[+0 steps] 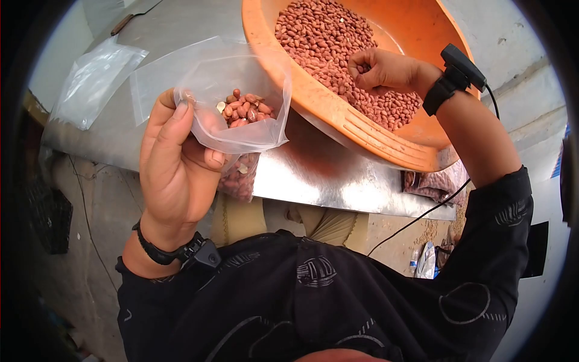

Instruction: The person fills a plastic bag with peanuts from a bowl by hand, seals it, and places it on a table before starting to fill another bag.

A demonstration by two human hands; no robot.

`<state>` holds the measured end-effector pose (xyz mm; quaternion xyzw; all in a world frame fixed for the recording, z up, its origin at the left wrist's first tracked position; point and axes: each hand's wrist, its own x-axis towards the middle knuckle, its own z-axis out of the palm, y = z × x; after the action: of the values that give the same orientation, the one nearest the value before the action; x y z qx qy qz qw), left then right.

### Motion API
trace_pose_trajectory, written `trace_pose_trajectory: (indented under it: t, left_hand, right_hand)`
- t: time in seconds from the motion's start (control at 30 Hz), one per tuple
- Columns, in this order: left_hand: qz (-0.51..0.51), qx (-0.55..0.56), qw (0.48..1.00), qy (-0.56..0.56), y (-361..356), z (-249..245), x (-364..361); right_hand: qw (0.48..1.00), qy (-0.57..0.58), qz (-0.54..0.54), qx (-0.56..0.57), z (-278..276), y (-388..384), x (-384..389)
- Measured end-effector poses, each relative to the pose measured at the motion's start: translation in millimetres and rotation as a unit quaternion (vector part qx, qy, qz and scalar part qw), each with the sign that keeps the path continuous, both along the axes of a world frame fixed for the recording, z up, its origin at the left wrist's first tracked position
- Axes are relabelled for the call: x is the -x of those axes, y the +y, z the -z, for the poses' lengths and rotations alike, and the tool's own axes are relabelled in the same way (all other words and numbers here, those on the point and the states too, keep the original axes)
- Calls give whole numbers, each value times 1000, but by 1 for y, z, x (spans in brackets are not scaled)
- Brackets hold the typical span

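Note:
My left hand (178, 160) grips the rim of a clear plastic bag (241, 139) between thumb and fingers, its mouth spread wide. Reddish-brown peanuts (244, 111) lie inside the bag, and more show through its lower part. A large orange basin (362, 130) stands to the right, with a heap of peanuts (322, 27) in it. Over that heap, my right hand (386, 69) is closed with its fingers curled in; whatever they hold, if anything, is hidden.
Flat clear bags (93, 84) lie on the metal table (313, 172) at the left. A wooden-handled tool (123, 23) rests at the back. Filled peanut bags (431, 184) sit under the basin's right side. A black cable (422, 212) runs past the table's front edge.

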<state>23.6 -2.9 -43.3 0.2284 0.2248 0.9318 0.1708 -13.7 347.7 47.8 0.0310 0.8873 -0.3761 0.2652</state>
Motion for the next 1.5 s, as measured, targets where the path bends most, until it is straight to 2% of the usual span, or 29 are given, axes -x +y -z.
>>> trace_pose_trajectory:
  t: [0.17,0.23,0.27,0.37,0.47,0.57,0.63,0.67,0.73,0.77,0.87,0.93,0.97,1.07,1.17,1.23,1.27,1.37,1.5]
  left_hand:
    - [10,-3,1000,-25,-1,-6,0]
    - [14,-6,1000,-14,0,-6,1]
    - [23,-20,999,-19,1,-6,2]
    - [-21,39,999,-24,4,-10,-2]
    - [-13,36,999,-22,4,-11,-1]
    - [-20,38,998,-35,5,-14,-2]
    - [6,-1,1000,-21,4,-10,2]
    - [19,-22,999,-15,3,-8,4]
    - [17,-26,999,-19,2,-6,3]
    - [18,-29,999,-20,2,-6,2]
    - [20,-25,999,-24,0,-7,0]
    - [9,-11,1000,-6,0,-3,-1]
    - [3,-4,1000,4,0,-2,-2]
    - [-23,5,1000,-4,1,0,-5]
    - [-47,30,998,-2,-3,5,-2]
    - [-50,33,998,15,-5,10,0]
    - [-74,54,995,-26,-2,2,-4]
    - [-49,63,996,45,-4,4,0]
    - [-50,53,997,34,-2,4,2]
  right_hand:
    - [992,71,-75,75,-41,-34,11]
    - [985,46,-140,85,-65,-66,14]
    - [977,17,-152,150,-76,-89,9]
    - [969,19,-195,151,-76,-137,11]
    - [953,-6,-273,134,-74,-157,15]
    - [955,84,-262,-108,-70,-199,-7]
    - [941,96,-312,-92,-79,-194,-15]
    - [924,171,-319,-122,-76,-193,-28]
    - [919,202,-319,-114,-80,-187,-33]
    - [933,160,-312,-76,-92,-181,-25]
    - [968,132,-213,-9,-89,-152,-9]
    - [981,138,-132,-24,-83,-113,-7]
    - [986,143,-68,-60,-64,-75,5]
    - [971,21,-21,-237,-40,-2,14]
    - [918,-79,-13,-389,-9,63,15]
    - [888,-106,-10,-447,-3,89,10]
    - [872,-119,-11,-475,-1,99,10]
    - [864,-157,-10,-479,6,107,8]
    - [924,-143,-32,-352,27,83,6]
